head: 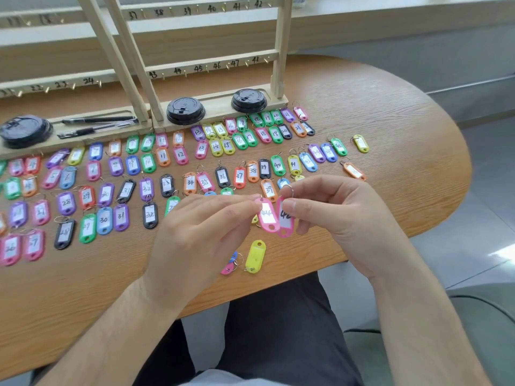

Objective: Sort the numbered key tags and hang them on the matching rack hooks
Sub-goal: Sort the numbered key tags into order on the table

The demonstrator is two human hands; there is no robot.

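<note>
Both hands are raised over the near edge of the wooden table (390,112).

Left hand (200,235) — thumb and forefinger pinch the top end of pink tag 44 (268,218), which hangs label side up.

Right hand (337,207) — thumb and forefinger grip the second pink tag (285,222) near its top, and the other fingers are curled beneath. Its metal ring (289,189) stands above the fingertips. The number starts with 4; the second digit is unclear. The two pink tags touch side by side between the hands.

The laid-out tags (223,176) lie flat in numbered rows across the table, in mixed colours, many in pairs of the same number. A yellow tag (255,256) lies blank side up near the table edge, just beside a pink one partly hidden under the left hand.

The wooden rack (281,45) stands at the far side, its hooks (207,68) bare under handwritten numbers. Black lids (185,110) sit in its base, and pens (97,120) lie in the base at left.
</note>
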